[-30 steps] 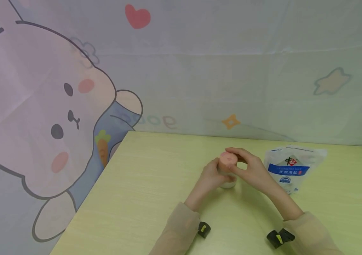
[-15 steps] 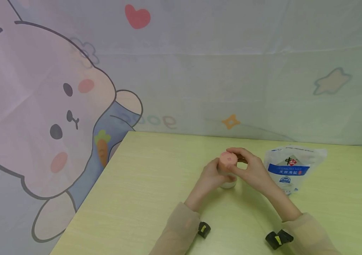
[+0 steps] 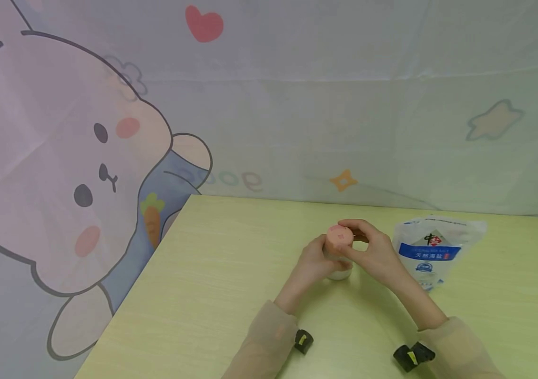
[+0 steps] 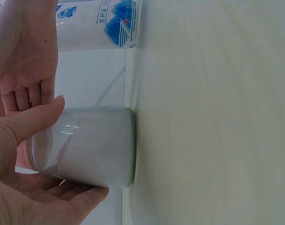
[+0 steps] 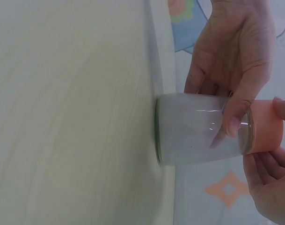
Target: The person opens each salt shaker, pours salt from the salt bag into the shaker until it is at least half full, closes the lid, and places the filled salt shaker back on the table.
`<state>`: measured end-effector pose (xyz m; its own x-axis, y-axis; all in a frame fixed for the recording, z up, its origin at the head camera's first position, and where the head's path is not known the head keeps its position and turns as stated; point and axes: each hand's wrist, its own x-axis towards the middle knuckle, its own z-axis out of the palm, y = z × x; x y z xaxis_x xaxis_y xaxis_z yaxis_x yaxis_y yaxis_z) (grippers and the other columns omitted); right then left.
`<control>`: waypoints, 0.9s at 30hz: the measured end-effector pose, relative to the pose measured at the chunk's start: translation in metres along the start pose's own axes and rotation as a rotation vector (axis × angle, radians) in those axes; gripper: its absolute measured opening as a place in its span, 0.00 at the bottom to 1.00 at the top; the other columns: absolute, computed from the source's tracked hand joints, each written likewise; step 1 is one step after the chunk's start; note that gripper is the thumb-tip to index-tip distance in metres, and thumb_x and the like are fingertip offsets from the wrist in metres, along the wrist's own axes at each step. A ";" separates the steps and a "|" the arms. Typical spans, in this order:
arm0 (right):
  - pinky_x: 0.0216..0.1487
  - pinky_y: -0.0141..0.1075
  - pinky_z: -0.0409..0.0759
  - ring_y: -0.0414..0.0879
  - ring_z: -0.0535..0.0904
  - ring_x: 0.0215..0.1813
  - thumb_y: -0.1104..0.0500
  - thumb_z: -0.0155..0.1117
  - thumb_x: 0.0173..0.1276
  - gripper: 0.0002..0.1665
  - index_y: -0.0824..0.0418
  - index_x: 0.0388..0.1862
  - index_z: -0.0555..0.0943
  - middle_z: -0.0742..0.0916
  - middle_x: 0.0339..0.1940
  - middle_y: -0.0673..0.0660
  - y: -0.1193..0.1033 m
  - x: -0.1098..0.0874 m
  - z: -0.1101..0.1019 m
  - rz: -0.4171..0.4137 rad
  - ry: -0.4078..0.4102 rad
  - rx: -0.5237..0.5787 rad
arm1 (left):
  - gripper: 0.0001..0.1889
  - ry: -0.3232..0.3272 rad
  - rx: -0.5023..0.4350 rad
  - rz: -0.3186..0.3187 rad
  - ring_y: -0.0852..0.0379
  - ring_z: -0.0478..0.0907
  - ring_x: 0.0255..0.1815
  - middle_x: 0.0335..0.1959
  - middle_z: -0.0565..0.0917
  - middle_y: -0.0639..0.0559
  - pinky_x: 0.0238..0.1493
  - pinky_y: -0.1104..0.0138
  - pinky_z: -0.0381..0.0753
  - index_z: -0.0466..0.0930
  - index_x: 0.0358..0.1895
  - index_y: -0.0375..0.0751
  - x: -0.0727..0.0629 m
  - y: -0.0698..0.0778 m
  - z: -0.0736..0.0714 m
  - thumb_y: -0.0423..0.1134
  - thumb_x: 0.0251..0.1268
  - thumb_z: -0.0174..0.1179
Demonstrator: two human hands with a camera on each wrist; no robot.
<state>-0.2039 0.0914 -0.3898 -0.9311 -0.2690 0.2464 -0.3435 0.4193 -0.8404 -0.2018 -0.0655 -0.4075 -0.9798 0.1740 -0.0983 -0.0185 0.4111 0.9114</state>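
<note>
A clear glass jar [image 3: 339, 275] with whitish contents stands upright on the table, capped by a peach-pink lid [image 3: 337, 235]. My left hand [image 3: 315, 262] grips the jar's body, its thumb and fingers on opposite sides, as the left wrist view shows on the glass [image 4: 98, 147]. Up top, my right hand [image 3: 374, 253] holds the lid between thumb and fingers. In the right wrist view the lid [image 5: 265, 126] sits on the jar's mouth, and the jar's base [image 5: 163, 131] touches the table. Whether the lid is tight cannot be told.
Right of the jar, a white and blue bag of sea salt [image 3: 427, 255] stands upright on the pale yellow table [image 3: 212, 263]. Behind hangs a printed cloth [image 3: 297, 105] with a cartoon rabbit. Black wrist devices [image 3: 408, 358] show near both sleeves.
The right wrist has shifted very slightly left, and the mark on the lid's top looks turned a little. My left hand and the jar hold the same place.
</note>
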 end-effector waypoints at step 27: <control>0.56 0.50 0.78 0.59 0.77 0.58 0.53 0.68 0.63 0.34 0.61 0.66 0.70 0.79 0.60 0.63 -0.004 -0.004 0.005 0.035 0.016 0.007 | 0.32 0.013 0.091 0.005 0.47 0.77 0.58 0.56 0.80 0.44 0.57 0.56 0.78 0.71 0.59 0.38 0.002 0.003 0.000 0.39 0.48 0.71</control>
<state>-0.1983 0.0866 -0.3894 -0.9445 -0.2402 0.2241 -0.3095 0.4218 -0.8522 -0.2037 -0.0637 -0.4046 -0.9824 0.1649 -0.0877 0.0043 0.4896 0.8719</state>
